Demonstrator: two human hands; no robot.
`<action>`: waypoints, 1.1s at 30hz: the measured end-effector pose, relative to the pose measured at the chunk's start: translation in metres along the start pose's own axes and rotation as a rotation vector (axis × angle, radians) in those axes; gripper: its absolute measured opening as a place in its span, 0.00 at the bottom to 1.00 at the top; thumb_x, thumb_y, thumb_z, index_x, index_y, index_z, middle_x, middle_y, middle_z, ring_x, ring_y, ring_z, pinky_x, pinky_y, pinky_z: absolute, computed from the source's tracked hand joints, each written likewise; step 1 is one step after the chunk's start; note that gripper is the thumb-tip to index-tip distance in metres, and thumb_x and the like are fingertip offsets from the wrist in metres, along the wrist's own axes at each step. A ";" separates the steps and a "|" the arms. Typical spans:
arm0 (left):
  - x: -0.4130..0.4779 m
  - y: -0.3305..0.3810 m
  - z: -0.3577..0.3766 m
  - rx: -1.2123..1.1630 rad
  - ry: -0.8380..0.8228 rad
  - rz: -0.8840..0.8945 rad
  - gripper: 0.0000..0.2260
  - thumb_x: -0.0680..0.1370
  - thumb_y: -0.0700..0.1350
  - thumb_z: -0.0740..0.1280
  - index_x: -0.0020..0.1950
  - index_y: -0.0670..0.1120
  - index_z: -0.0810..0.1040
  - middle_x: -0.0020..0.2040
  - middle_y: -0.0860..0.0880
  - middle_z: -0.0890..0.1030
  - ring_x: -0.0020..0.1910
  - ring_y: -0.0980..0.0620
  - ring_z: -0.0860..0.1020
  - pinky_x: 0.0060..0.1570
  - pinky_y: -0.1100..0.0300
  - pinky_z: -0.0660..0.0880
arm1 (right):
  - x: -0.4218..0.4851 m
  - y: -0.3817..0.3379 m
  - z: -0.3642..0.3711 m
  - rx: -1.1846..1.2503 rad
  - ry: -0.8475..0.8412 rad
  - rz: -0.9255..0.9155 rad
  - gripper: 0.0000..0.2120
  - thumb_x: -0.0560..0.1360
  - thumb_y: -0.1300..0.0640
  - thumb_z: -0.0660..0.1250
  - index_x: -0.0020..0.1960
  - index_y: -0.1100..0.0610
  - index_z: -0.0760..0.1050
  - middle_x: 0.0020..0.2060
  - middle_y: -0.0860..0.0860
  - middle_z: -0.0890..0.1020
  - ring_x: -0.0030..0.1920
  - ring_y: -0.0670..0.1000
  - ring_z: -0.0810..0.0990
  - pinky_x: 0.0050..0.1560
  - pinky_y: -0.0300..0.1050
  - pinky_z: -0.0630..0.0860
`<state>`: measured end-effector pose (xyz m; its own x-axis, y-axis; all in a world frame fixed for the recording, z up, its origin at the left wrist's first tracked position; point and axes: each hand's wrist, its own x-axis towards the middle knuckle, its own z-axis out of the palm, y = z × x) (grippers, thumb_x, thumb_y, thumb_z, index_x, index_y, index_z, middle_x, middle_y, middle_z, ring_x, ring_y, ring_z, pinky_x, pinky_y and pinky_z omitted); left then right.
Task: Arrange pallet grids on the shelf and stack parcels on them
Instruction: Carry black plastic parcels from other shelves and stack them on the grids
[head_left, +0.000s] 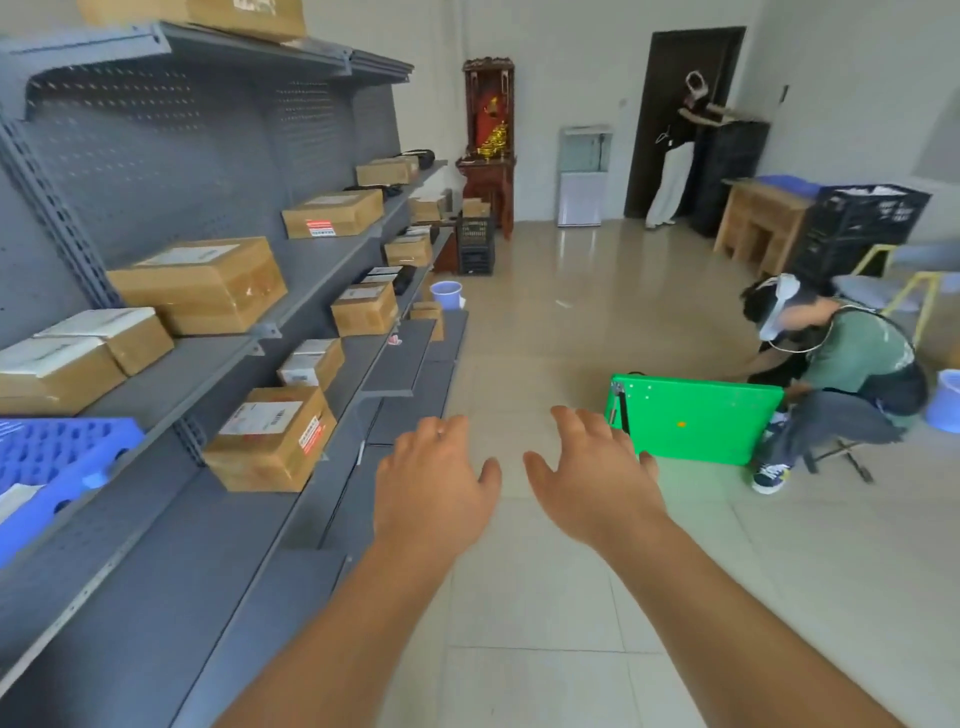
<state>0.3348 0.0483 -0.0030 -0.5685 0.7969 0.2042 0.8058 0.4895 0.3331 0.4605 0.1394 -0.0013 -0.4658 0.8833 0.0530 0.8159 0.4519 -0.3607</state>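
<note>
A grey metal shelf (171, 374) runs along the left wall. A blue pallet grid (52, 457) lies on its middle tier at the far left edge. Cardboard parcels sit on several tiers, the nearest one (270, 439) just right of the grid, another (202, 283) a tier higher. My left hand (434, 483) and my right hand (589, 475) are stretched forward over the floor, palms down, fingers relaxed, holding nothing. Both hands are well clear of the shelf and parcels.
A person squats at the right holding a green board (691, 421) upright on the tiled floor. Another person stands by the dark door at the back. Black crates (857, 228), a wooden table, a lilac bucket (447, 294) and a blue bucket (945, 400) stand around.
</note>
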 end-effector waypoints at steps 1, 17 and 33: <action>0.016 -0.002 0.004 -0.014 -0.001 0.016 0.23 0.80 0.59 0.61 0.73 0.51 0.69 0.70 0.50 0.73 0.68 0.46 0.70 0.63 0.50 0.68 | 0.014 -0.002 0.003 -0.004 0.008 0.016 0.31 0.79 0.37 0.56 0.78 0.45 0.56 0.76 0.48 0.64 0.75 0.56 0.62 0.72 0.64 0.61; 0.240 -0.043 0.075 -0.037 -0.128 0.224 0.22 0.80 0.58 0.61 0.72 0.51 0.70 0.67 0.50 0.73 0.64 0.45 0.72 0.59 0.51 0.70 | 0.204 -0.034 0.058 -0.026 0.055 0.226 0.30 0.79 0.38 0.57 0.77 0.47 0.58 0.73 0.50 0.68 0.72 0.56 0.66 0.72 0.59 0.62; 0.478 0.044 0.152 0.034 -0.108 0.202 0.23 0.81 0.58 0.60 0.75 0.53 0.66 0.71 0.52 0.71 0.66 0.47 0.71 0.60 0.50 0.70 | 0.468 0.037 0.048 0.088 0.038 0.167 0.31 0.79 0.39 0.57 0.78 0.47 0.57 0.76 0.49 0.65 0.74 0.56 0.64 0.73 0.59 0.61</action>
<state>0.1244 0.5045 -0.0307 -0.3756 0.9122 0.1637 0.9076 0.3263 0.2642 0.2563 0.5630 -0.0345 -0.3115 0.9500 0.0200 0.8468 0.2871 -0.4477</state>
